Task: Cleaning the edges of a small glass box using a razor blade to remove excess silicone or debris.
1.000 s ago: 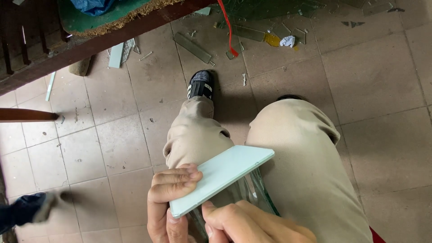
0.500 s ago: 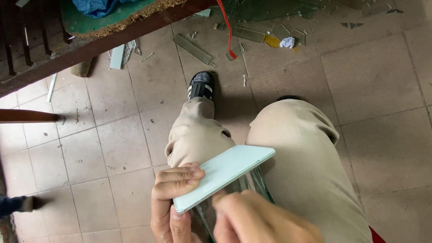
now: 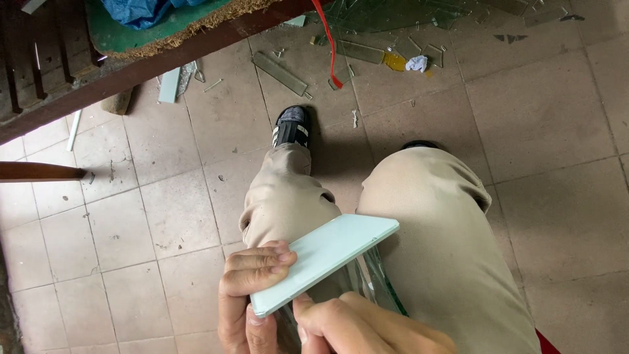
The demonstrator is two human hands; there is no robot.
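A pale green rectangular glass pane [image 3: 324,261] lies tilted over my lap, between my knees in beige trousers. My left hand [image 3: 249,295] grips its left end, fingers curled over the top edge and thumb underneath. My right hand [image 3: 360,324] rests at the pane's near edge, fingers pressed against it from below. Under the pane, clear glass pieces [image 3: 370,278] show between my hands and my right thigh.
Tiled floor all around. My black shoe [image 3: 291,128] points toward a dark wooden table edge [image 3: 164,62] with a green mat. Glass strips and shards [image 3: 367,46] litter the floor at the top, with a red cord [image 3: 329,46] hanging there. A wooden bar [image 3: 39,172] juts in from the left.
The pane and both hands shifted slightly; my right hand moved left along the near edge. A shoe at the lower left has gone from view.
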